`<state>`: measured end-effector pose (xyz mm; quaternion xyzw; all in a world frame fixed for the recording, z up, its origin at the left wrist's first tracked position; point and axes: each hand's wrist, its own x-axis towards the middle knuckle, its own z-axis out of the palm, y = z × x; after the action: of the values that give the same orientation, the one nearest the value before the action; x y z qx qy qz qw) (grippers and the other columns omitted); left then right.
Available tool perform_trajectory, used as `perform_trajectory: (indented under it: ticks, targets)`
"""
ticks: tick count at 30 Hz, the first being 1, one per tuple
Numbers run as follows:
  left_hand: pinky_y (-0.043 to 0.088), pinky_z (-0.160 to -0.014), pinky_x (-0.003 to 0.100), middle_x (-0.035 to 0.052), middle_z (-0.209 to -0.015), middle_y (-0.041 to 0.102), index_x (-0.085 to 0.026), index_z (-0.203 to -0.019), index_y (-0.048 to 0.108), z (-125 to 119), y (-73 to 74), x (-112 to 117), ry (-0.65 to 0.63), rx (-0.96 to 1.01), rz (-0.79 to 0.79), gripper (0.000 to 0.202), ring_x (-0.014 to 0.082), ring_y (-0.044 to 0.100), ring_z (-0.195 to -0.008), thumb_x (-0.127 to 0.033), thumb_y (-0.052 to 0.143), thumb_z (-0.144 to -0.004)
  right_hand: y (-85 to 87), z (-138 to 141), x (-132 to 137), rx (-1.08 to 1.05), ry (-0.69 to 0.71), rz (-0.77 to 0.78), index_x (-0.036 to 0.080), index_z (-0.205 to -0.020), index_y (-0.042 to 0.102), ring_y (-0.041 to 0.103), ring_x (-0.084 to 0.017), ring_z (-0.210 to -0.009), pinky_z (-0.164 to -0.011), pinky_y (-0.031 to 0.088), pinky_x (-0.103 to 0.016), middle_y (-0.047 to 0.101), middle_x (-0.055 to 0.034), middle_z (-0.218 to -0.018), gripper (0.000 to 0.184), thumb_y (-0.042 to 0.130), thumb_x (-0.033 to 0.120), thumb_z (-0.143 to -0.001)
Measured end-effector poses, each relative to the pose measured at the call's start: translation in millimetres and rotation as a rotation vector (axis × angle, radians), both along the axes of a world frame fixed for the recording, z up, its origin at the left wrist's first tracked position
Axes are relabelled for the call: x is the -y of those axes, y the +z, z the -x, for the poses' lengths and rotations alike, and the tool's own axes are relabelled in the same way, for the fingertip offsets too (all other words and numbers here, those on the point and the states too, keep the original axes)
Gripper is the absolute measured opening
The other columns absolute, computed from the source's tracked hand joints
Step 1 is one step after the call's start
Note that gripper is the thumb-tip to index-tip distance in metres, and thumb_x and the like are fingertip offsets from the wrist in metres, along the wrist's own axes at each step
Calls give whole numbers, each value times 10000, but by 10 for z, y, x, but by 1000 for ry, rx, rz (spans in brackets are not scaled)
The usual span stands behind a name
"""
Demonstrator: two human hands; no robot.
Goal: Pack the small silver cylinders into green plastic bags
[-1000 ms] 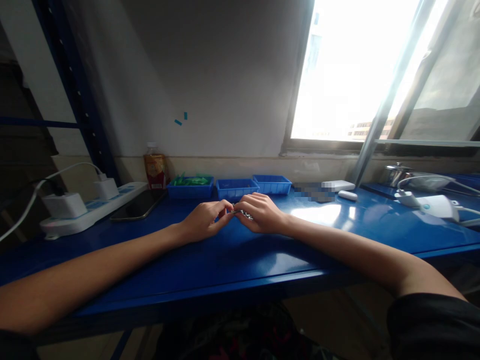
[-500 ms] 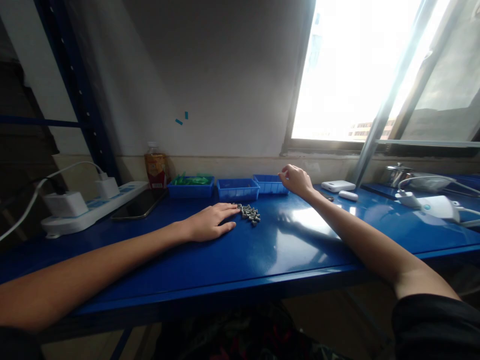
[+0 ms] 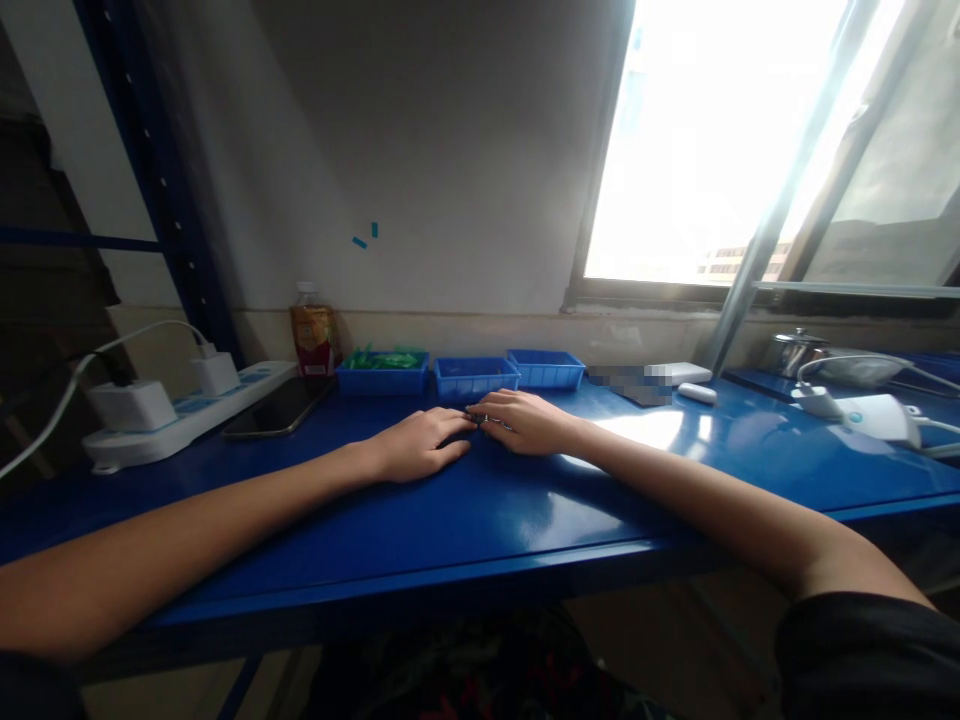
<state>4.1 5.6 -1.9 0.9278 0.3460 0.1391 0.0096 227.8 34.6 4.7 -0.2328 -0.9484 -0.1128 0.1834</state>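
Observation:
My left hand point(image 3: 420, 445) lies palm down on the blue table, fingers stretched out and thumb apart. Its fingertips reach the left side of a small pile of metal screws point(image 3: 480, 419). From the right, my right hand point(image 3: 534, 423) covers most of that pile, its fingers extended over the pieces and close to my left fingertips. Only a few bits of metal show between the fingers. Just behind the hands stand a middle blue bin point(image 3: 476, 377) and a right blue bin point(image 3: 547, 370).
Another blue bin point(image 3: 382, 380) holds green pieces. To the left are a drink bottle point(image 3: 313, 335), a phone point(image 3: 279, 408) and a white power strip point(image 3: 202, 412). On the right lie a small white case point(image 3: 697, 393) and a white charger point(image 3: 877, 415).
My right hand has come from above the right bin down and left onto the screws, covering them. My left hand has stayed in place.

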Motion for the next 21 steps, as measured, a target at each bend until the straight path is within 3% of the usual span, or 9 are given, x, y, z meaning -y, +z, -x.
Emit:
perform_trajectory:
  ticks: [10, 13, 17, 21]
  targets:
    - [285, -1125, 396, 120, -1463, 388, -162, -1255, 536, 16, -13, -9, -15, 1, -4, 408, 260, 350, -1350, -377, 427, -925, -27, -4, -41, -35, 53, 67, 168, -966, 676, 573, -192, -1027, -929, 452, -351, 616, -99, -1099, 285, 402, 243, -950]
    - [316, -1102, 397, 117, -1417, 450, -166, -1258, 520, 1, 12, 9, -18, 9, 19, 397, 255, 391, -1320, -360, 410, -930, -4, -12, -35, -52, 43, 55, 172, -947, 668, 575, -183, -981, -894, 461, -342, 614, -91, -1054, 282, 400, 259, -956]
    - [415, -1003, 383, 103, -1235, 586, -175, -1178, 547, -9, 12, 22, 51, 41, 21, 325, 242, 535, -1146, -311, 423, -911, 30, -23, -34, -102, 17, -10, 168, -988, 642, 573, -174, -919, -846, 458, -319, 624, -77, -948, 254, 415, 277, -957]
    - [371, -1042, 414, 116, -1305, 533, -166, -1229, 504, 4, -31, -20, 108, 60, 0, 366, 257, 469, -1225, -287, 431, -892, 31, -26, -26, -87, -10, -72, 166, -958, 638, 566, -167, -861, -810, 447, -309, 622, -69, -901, 285, 417, 346, -960]
